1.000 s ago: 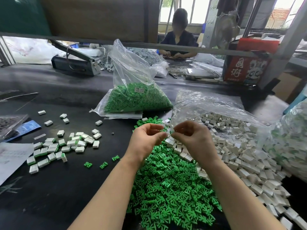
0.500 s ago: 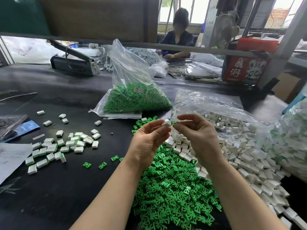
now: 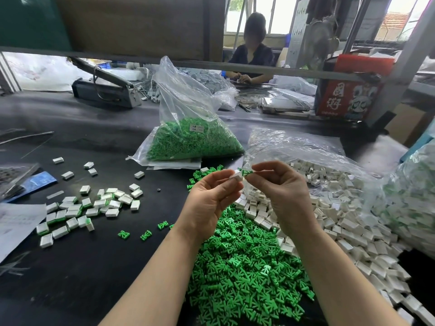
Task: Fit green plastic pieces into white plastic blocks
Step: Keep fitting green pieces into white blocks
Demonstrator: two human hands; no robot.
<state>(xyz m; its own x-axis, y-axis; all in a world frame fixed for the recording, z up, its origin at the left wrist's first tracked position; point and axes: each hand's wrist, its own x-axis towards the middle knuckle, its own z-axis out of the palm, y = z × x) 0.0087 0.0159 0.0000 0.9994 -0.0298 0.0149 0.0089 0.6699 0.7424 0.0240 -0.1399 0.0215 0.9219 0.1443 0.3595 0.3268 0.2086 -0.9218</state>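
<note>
My left hand (image 3: 210, 198) pinches a small white plastic block (image 3: 237, 176) between thumb and fingers, held above the table. My right hand (image 3: 282, 191) pinches a green plastic piece (image 3: 247, 172) whose end meets the block's open side. Below my wrists lies a loose heap of green pieces (image 3: 242, 274). To its right spreads a heap of white blocks (image 3: 334, 208), spilling from a clear bag. On the left of the black table sits a cluster of blocks with green pieces fitted (image 3: 87, 208).
A clear bag of green pieces (image 3: 190, 140) stands behind my hands. A few loose green pieces (image 3: 143, 232) lie on the black table (image 3: 94, 278). Another filled bag (image 3: 409, 198) is at the right edge, papers (image 3: 16, 222) at the left. A person (image 3: 251, 55) works across the table.
Both hands rose from the heaps and lifted the white block and green piece clear of them. The two parts are now brought end to end between my fingertips.
</note>
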